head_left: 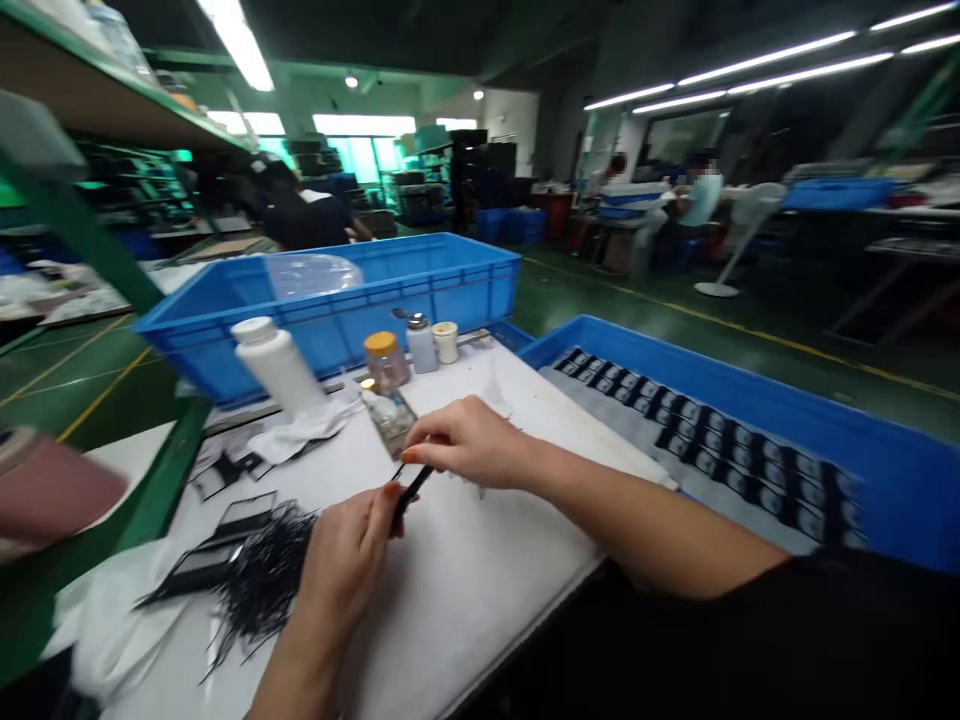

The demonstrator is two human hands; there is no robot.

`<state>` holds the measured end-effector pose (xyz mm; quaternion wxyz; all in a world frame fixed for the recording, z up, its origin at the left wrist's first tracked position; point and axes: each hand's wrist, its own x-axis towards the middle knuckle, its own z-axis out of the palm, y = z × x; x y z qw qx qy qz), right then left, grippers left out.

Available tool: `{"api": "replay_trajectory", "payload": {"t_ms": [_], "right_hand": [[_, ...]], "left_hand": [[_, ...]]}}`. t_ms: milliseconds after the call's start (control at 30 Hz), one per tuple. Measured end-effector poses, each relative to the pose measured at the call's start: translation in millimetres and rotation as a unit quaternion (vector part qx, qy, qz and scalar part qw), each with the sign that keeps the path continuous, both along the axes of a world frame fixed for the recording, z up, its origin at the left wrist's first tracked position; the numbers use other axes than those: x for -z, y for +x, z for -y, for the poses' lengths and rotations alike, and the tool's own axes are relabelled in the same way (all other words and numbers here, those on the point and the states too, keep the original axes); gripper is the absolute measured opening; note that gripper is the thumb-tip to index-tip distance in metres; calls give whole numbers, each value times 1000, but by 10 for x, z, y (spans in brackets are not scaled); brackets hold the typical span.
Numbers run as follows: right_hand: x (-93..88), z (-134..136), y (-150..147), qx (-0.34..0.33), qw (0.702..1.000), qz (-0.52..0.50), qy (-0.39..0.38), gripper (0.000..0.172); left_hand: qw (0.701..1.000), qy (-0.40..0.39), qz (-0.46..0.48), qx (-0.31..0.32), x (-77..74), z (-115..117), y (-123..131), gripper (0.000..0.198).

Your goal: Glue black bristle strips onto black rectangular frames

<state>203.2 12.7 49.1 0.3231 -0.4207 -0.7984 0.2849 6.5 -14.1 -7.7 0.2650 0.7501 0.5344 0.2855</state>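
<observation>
Both of my hands meet over the white worktable point(480, 560). My left hand point(349, 560) is closed, pinching the lower end of a thin black strip point(411, 490). Above it, my right hand point(465, 440) pinches the upper end of the same strip with thumb and fingertips. Left of my left hand lies a loose heap of several thin black strips point(259, 575), partly on a dark flat tray point(225, 545).
A white plastic bottle point(277, 365), an orange-capped jar point(386, 360) and two small bottles point(421, 342) stand behind my hands. A blue crate point(420, 290) sits at the back; another blue bin point(885, 470) on the right holds rows of small dark parts. Green shelf frame at left. People work far off.
</observation>
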Motion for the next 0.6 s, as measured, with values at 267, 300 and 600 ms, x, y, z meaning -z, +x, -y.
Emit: {"api": "replay_trajectory", "payload": {"t_ms": [267, 300, 600], "right_hand": [[120, 203, 211, 36, 990, -81, -108, 40], [132, 223, 243, 38, 989, -87, -114, 41], [338, 353, 467, 32, 992, -89, -84, 20]], "left_hand": [[988, 84, -117, 53, 109, -36, 37, 49], [988, 83, -117, 63, 136, -62, 18, 48], [991, 82, -55, 85, 265, -32, 75, 45]]}}
